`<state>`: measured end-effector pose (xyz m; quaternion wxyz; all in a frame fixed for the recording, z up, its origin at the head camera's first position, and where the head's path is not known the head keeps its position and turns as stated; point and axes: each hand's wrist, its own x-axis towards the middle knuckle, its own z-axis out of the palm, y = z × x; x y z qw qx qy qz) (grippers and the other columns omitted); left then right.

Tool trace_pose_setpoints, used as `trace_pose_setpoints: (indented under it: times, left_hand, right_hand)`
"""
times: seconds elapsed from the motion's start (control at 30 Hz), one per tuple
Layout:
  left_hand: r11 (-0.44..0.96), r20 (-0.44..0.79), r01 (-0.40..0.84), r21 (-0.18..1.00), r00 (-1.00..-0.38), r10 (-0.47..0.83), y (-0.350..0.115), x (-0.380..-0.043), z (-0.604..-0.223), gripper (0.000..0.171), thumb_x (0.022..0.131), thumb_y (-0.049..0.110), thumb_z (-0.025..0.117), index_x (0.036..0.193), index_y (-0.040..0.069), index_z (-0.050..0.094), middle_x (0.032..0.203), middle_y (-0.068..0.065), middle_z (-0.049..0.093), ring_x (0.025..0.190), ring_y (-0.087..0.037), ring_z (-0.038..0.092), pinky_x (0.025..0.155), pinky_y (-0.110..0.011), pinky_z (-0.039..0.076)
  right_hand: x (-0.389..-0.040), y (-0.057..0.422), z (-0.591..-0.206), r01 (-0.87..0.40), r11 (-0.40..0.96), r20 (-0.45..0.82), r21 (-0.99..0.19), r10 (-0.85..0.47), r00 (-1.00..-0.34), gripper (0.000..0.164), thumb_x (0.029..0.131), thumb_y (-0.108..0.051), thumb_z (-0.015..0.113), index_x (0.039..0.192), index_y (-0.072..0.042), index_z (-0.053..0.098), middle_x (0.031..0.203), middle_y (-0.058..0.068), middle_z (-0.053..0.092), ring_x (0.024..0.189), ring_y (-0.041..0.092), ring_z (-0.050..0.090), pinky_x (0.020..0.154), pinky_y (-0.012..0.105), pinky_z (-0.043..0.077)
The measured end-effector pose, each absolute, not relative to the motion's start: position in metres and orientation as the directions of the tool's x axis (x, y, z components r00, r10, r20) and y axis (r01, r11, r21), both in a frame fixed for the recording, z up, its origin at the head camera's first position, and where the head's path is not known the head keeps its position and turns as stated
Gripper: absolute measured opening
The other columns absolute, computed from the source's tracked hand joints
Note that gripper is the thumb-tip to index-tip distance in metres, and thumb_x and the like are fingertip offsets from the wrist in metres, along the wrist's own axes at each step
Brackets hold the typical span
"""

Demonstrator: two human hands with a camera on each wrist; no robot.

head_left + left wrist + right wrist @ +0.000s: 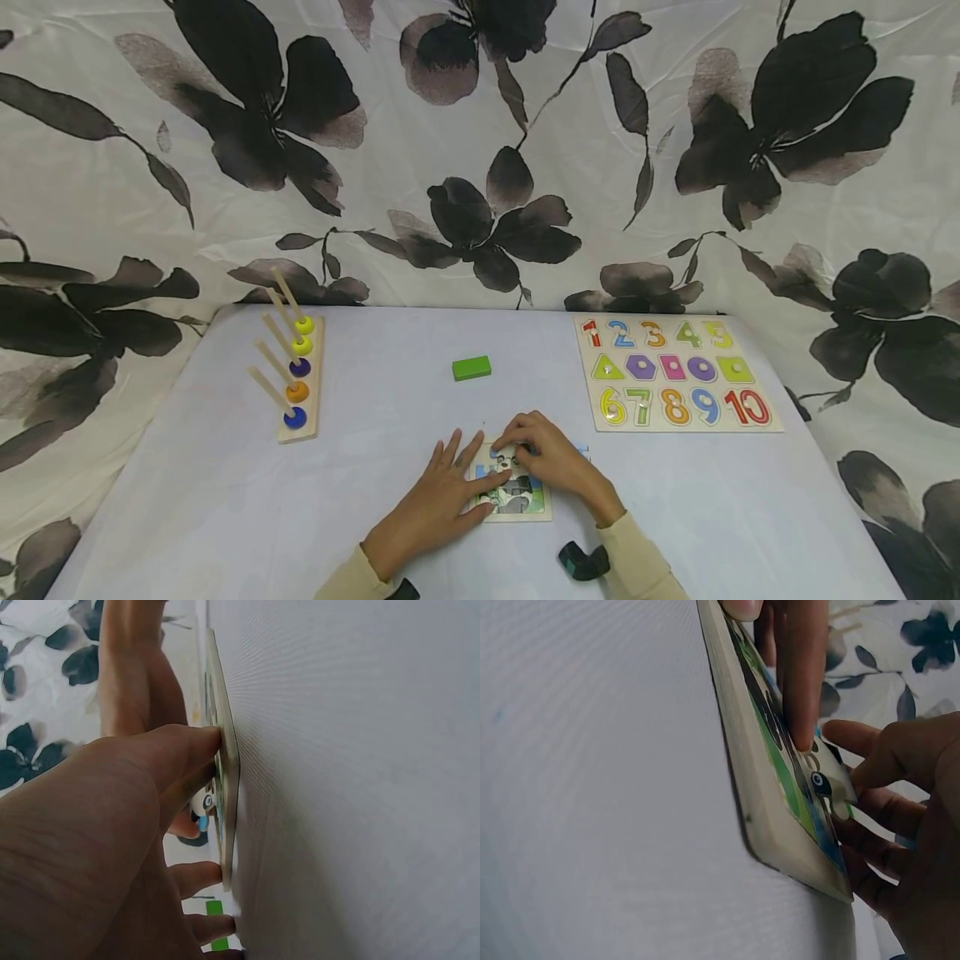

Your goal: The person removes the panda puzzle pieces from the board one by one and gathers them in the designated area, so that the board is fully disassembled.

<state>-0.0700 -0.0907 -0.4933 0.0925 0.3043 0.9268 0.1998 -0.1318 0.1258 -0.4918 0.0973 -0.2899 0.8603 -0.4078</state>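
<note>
A small wooden panda jigsaw puzzle (528, 517) lies on the table in front of the person. The left hand (431, 504) reaches over its left side, fingers spread and mostly straight; in the left wrist view its fingertips touch the board's edge and face. The right hand (551, 454) is over the board's upper part. In the right wrist view it pinches a puzzle piece (838, 780) with a panda eye on it, tilted up from the board. Fingers hide part of the picture in the head view.
A green block (472, 368) lies beyond the puzzle. At the left stands a wooden peg stand (313, 392) with coloured rings. A number-and-shape board (682, 423) lies at the right. A black curved object (583, 562) is by the right wrist. Floral cloth (480, 125) hangs behind.
</note>
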Motion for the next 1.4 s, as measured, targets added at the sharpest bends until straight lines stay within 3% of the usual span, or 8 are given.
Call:
trace_pose_setpoints:
  times: [0.23,0.8,1.4]
  left_hand:
    - [0.740,-0.062,0.519,0.428,-0.800,0.596,-0.091,-0.070,-0.492,0.044,0.097,0.040,0.052,0.141,0.037,0.048,0.158,-0.018,0.016,0.142,-0.049,0.008,0.109,-0.065,0.016]
    - [0.745,-0.060,0.518,0.420,-0.804,0.592,-0.091,-0.070,-0.492,0.043,0.097,0.039,0.052,0.140,0.037,0.049,0.158,-0.018,0.018,0.143,-0.048,0.008,0.109,-0.064,0.016]
    - [0.740,-0.061,0.518,0.430,-0.801,0.596,-0.091,-0.069,-0.492,0.044,0.096,0.039,0.053,0.140,0.036,0.049,0.157,-0.019,0.019,0.142,-0.049,0.010,0.109,-0.066,0.017]
  right_hand:
    - [-0.132,0.130,-0.491,-0.366,0.485,0.044,-0.794,-0.555,-0.831,0.028,0.088,-0.006,0.065,0.114,-0.013,0.069,0.108,-0.006,0.068,0.102,0.013,0.056,0.092,0.039,0.045]
    - [-0.136,0.138,-0.492,-0.347,0.441,0.038,-0.828,-0.573,-0.819,0.020,0.087,-0.011,0.070,0.105,-0.017,0.074,0.095,-0.008,0.070,0.094,0.011,0.055,0.087,0.033,0.043]
    - [-0.137,0.140,-0.494,-0.317,0.454,0.025,-0.833,-0.541,-0.841,0.019,0.088,-0.011,0.067,0.105,-0.019,0.074,0.096,-0.010,0.069,0.093,0.008,0.057,0.089,0.033,0.045]
